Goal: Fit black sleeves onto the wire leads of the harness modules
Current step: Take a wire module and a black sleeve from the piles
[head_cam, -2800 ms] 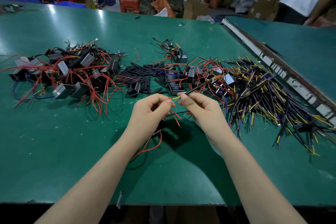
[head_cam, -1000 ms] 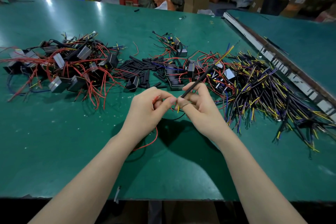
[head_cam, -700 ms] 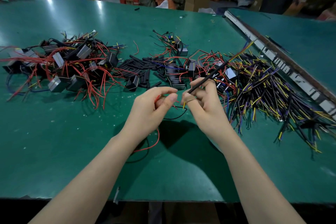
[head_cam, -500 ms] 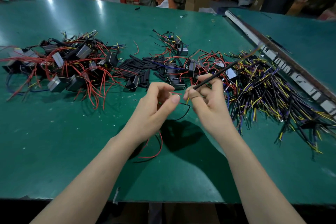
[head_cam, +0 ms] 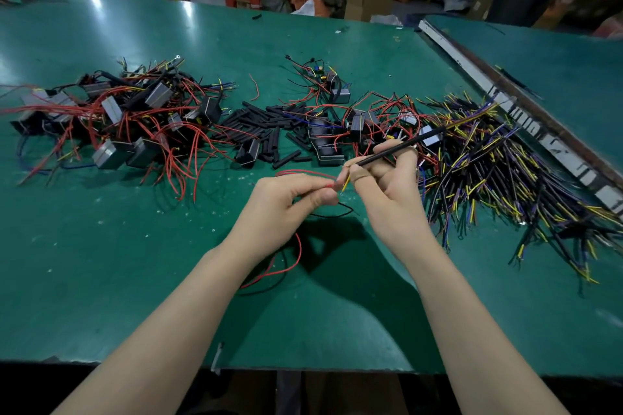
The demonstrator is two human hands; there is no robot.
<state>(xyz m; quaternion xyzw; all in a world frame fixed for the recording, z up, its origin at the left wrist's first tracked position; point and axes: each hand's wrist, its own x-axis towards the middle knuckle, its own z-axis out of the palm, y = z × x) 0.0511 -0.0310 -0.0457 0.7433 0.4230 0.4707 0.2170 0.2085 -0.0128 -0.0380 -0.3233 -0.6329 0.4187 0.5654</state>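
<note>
- My left hand [head_cam: 286, 202] pinches the tip of a red wire lead [head_cam: 332, 184] between thumb and forefinger; the rest of that lead loops under my wrist onto the green table [head_cam: 101, 263], with a thin black lead beside it.
- My right hand [head_cam: 387, 189] grips a long black sleeved wire [head_cam: 397, 147] in curled fingers, its yellow tip [head_cam: 345, 183] poking out just beside the red tip. The two ends are nearly touching; I cannot tell whether they meet.
- I judge this piece to be mid-fit: nothing yet covers the red lead where I hold it.
- The module this lead belongs to is hidden below my hands.
- Loose black sleeves [head_cam: 266, 131] lie in a heap just beyond my hands, short, straight, matte tubes, plenty left.
- Left of them sits a tangle of grey-and-black harness modules [head_cam: 111, 121] with bare red leads, seemingly waiting.
- To the right a big spread of black wires with yellow and purple ends [head_cam: 505, 178] fans toward the table's edge rail [head_cam: 526, 121].
- So much remains, by my reckoning.
</note>
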